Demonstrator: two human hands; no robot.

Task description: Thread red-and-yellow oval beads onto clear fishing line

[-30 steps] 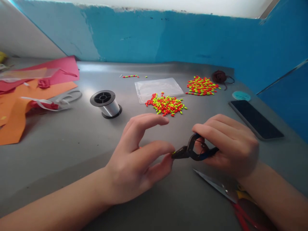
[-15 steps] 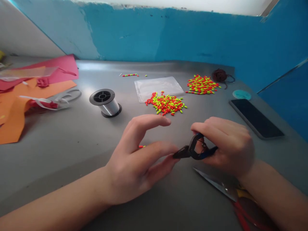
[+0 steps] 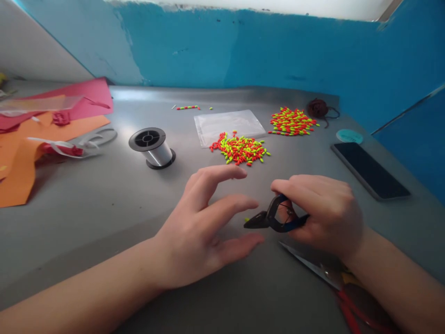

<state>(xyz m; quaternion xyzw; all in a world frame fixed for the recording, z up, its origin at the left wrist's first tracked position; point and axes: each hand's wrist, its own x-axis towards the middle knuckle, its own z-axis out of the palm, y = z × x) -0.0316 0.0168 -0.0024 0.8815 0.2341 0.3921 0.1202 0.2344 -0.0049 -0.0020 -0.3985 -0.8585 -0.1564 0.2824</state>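
Note:
Black pliers (image 3: 274, 218) with blue on the handles are gripped in my right hand (image 3: 323, 213), their jaws pointing left. My left hand (image 3: 205, 227) is beside the jaws with its fingers spread and curved and nothing visibly held. A small yellow-green bead (image 3: 246, 219) shows at the jaw tips; whether the jaws touch it I cannot tell. Beyond my hands lies a pile of red and yellow-green beads (image 3: 239, 149) at the edge of a clear plastic bag (image 3: 227, 125).
Scissors (image 3: 313, 266) lie partly under my right forearm. A phone (image 3: 370, 170), a round teal item (image 3: 349, 136), dark yarn (image 3: 317, 108) and a second bead pile (image 3: 292, 121) are at the right. Leftward are a wire spool (image 3: 158, 153) and orange paper (image 3: 21, 171).
My left fingers have parted from the plier tips, and the thumb is lower. The pliers and my right hand have shifted slightly left. The bead near the jaws now shows.

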